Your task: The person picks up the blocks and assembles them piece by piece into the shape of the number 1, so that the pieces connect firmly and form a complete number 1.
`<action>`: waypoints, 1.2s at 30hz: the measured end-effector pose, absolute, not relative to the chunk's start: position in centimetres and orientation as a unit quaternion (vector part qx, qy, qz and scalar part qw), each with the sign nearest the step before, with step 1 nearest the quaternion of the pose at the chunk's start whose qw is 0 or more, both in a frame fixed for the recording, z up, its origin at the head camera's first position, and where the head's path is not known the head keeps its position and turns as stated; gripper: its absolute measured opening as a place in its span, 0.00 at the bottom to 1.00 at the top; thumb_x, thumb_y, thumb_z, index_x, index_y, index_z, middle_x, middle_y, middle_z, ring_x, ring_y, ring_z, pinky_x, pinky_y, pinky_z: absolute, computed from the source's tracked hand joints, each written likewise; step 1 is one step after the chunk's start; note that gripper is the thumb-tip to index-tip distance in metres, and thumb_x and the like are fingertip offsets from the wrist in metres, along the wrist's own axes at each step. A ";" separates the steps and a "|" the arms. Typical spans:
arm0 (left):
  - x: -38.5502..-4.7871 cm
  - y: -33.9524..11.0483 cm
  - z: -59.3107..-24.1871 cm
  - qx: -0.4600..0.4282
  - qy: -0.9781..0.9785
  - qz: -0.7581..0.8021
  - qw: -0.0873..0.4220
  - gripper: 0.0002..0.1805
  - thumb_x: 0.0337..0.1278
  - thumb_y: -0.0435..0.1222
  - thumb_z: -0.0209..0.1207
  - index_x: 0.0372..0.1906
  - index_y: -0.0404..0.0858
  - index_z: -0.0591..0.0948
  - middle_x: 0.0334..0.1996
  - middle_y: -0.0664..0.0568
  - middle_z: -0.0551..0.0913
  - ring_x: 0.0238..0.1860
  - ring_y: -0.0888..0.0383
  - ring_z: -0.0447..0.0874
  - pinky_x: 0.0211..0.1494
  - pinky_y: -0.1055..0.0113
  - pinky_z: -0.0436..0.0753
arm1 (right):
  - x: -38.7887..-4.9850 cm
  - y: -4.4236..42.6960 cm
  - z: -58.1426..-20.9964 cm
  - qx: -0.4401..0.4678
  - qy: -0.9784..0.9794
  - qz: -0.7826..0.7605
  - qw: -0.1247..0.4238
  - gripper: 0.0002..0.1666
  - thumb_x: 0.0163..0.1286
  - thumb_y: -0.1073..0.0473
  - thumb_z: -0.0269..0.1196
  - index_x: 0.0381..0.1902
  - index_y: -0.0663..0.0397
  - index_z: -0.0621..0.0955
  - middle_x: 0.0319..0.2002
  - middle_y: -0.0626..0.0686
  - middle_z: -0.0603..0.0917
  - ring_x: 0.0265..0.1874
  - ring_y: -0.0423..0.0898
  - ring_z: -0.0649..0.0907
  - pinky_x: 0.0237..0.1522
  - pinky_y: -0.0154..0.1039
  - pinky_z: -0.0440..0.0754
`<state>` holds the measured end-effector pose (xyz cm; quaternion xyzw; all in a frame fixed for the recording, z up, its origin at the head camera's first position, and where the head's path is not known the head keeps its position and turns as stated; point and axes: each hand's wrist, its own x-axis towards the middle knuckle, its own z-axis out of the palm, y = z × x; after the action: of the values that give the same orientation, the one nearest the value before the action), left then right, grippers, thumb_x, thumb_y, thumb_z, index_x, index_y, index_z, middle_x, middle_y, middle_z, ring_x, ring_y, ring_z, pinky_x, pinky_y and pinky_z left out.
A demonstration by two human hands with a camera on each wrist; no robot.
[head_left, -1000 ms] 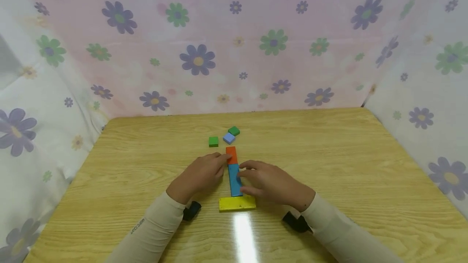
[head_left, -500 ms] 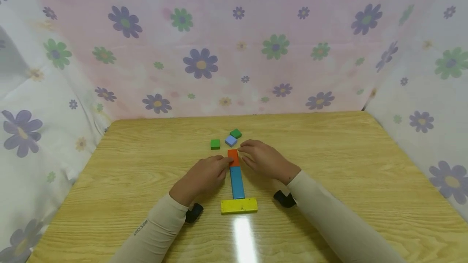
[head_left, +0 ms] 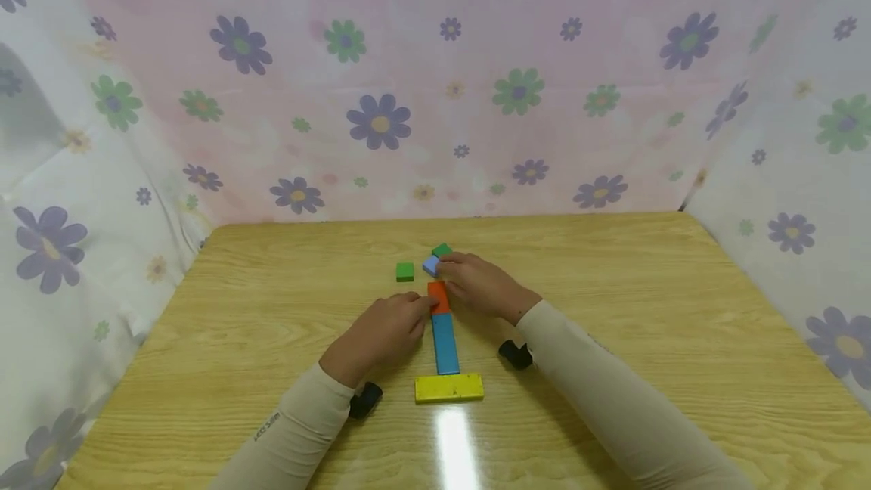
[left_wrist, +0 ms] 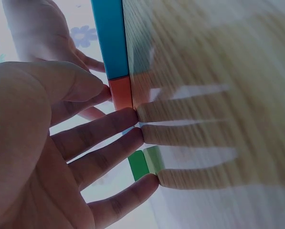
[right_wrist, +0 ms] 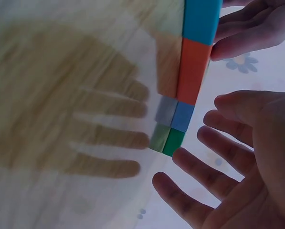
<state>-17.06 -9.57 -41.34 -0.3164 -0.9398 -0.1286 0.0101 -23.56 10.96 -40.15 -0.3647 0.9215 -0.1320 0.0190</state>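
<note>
"Two hands are by the blocks. What does the left hand [head_left: 381, 333] do?"

"Its fingers are straight and spread apart. One fingertip reaches the edge of the orange block [head_left: 440, 293]."

"And the right hand [head_left: 486, 287]?"

"Its fingers are apart too. They hide a bit of the pale blue block [head_left: 430, 265] from the head camera. I can't tell if they touch it."

"Where is the orange block?"

"It lies flat near the middle of the brown table [head_left: 272, 308]. One end meets the long blue block [head_left: 445, 346]. The pale blue block is just past the other end."

"What about the yellow block [head_left: 449, 389]?"

"It lies sideways at the near end of the long blue block, like an upside-down T."

"Any green?"

"Yes! One green block [head_left: 404, 272] sits left of the pale blue block. The dark green block [head_left: 441, 249] is behind the pale blue block."

"And at the back?"

"Pink cloth [head_left: 422, 44] with flowers."
</note>
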 end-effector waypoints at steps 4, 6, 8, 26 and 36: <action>-17.0 -9.5 -41.1 -0.318 -0.939 -0.131 0.019 0.14 0.75 0.36 0.50 0.56 0.39 0.81 0.41 0.53 0.85 0.37 0.59 0.82 0.40 0.63 0.83 | -23.9 11.0 -40.2 -0.360 0.924 -0.126 0.020 0.23 0.77 0.61 0.56 0.66 0.61 0.75 0.68 0.62 0.74 0.66 0.59 0.76 0.66 0.52 0.75; -17.0 -9.5 -41.0 -0.318 -0.939 -0.130 0.022 0.14 0.75 0.36 0.50 0.56 0.39 0.81 0.41 0.53 0.85 0.38 0.58 0.82 0.40 0.63 0.83 | -24.0 11.0 -40.2 -0.359 0.924 -0.128 0.021 0.23 0.77 0.61 0.56 0.67 0.61 0.75 0.69 0.62 0.73 0.67 0.59 0.75 0.67 0.52 0.74; -17.0 -9.5 -40.9 -0.318 -0.939 -0.127 0.024 0.14 0.75 0.36 0.50 0.56 0.39 0.81 0.41 0.53 0.85 0.39 0.58 0.83 0.40 0.63 0.83 | -24.1 11.0 -40.1 -0.361 0.923 -0.130 0.024 0.23 0.77 0.61 0.56 0.67 0.61 0.75 0.70 0.62 0.73 0.67 0.59 0.75 0.67 0.53 0.74; -16.9 -9.5 -41.2 -0.296 -0.946 -0.135 -0.015 0.19 0.78 0.39 0.47 0.64 0.41 0.79 0.51 0.50 0.85 0.49 0.53 0.86 0.48 0.55 0.85 | -24.1 10.7 -40.9 -0.371 0.918 -0.125 0.063 0.20 0.79 0.59 0.54 0.62 0.62 0.77 0.69 0.62 0.73 0.71 0.57 0.72 0.70 0.54 0.70; -17.0 -9.5 -41.3 -0.293 -0.947 -0.132 -0.018 0.19 0.79 0.40 0.45 0.64 0.42 0.79 0.52 0.52 0.85 0.49 0.54 0.85 0.50 0.55 0.85 | -23.6 11.0 -40.8 -0.362 0.920 -0.130 0.071 0.22 0.79 0.59 0.54 0.66 0.62 0.75 0.70 0.61 0.72 0.72 0.57 0.70 0.70 0.53 0.70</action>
<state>-16.97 -9.52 -41.26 -0.2927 -0.9469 -0.1319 -0.0181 -23.60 10.99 -40.81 -0.3625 0.9202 -0.1295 0.0709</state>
